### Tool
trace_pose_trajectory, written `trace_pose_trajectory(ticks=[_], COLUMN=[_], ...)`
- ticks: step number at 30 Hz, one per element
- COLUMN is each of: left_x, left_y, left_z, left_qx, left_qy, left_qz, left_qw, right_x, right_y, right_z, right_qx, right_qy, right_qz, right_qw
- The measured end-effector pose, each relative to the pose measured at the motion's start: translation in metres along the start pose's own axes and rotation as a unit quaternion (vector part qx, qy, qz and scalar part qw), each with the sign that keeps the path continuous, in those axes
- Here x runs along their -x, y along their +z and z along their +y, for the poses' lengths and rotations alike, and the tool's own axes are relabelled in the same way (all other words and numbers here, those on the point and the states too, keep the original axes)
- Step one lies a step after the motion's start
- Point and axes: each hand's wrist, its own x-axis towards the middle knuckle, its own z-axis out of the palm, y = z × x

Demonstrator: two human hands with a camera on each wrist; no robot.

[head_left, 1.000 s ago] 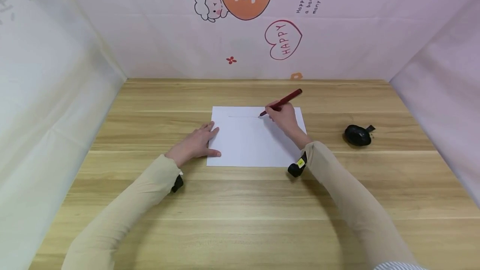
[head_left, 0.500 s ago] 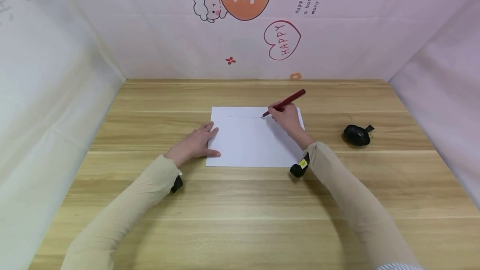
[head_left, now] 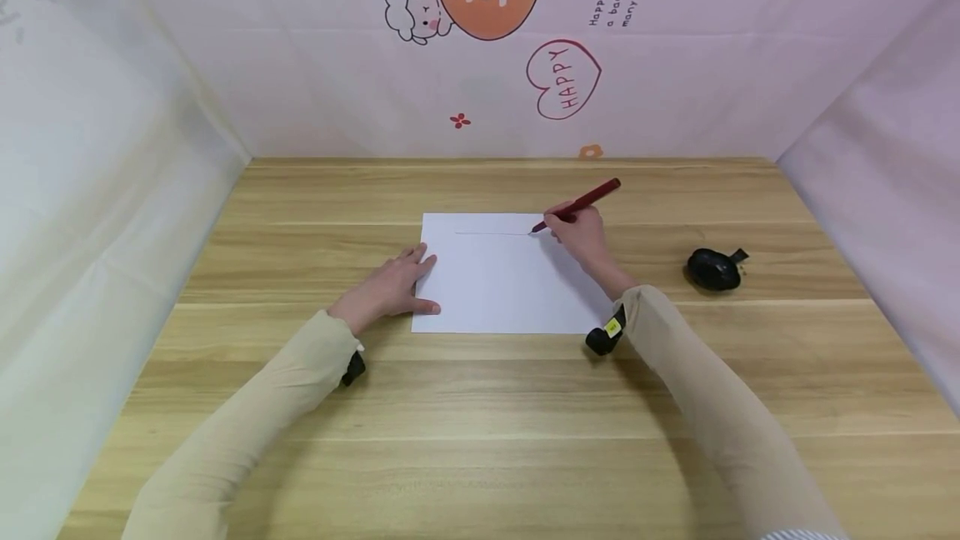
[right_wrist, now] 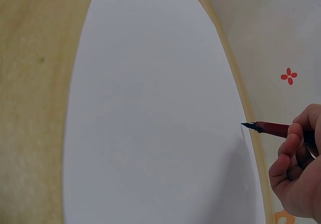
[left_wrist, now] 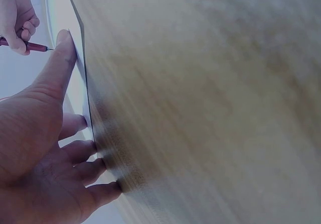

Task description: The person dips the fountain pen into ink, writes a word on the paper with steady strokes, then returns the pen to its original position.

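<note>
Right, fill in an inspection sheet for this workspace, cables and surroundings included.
Surface: wood-grain table.
Job's things: white paper flat on the table; dark red pen, its tip at the right end of a thin line near the paper's far edge.
Clutter: one black object to the right, apart from the paper; cannot tell what it is.
Hands: left hand rests across the paper's left edge; right hand holds the pen.
Cables: nothing seen.
Surroundings: pale backdrop with printed drawings.
</note>
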Motion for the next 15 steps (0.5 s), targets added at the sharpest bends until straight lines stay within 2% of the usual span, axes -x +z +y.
trace_pose_trajectory(ticks=[15], left_x=[0.0005], left_y=[-0.0006], left_z=[0.0009], left_qx=[-0.002], left_qy=[-0.001], left_qz=[0.003], left_qw=[1.0], right_x=[-0.0009], right_y=[-0.0061], right_z=[0.0066], right_qx=[-0.012], right_qy=[0.005], right_qz=[0.023], right_qw=[1.0])
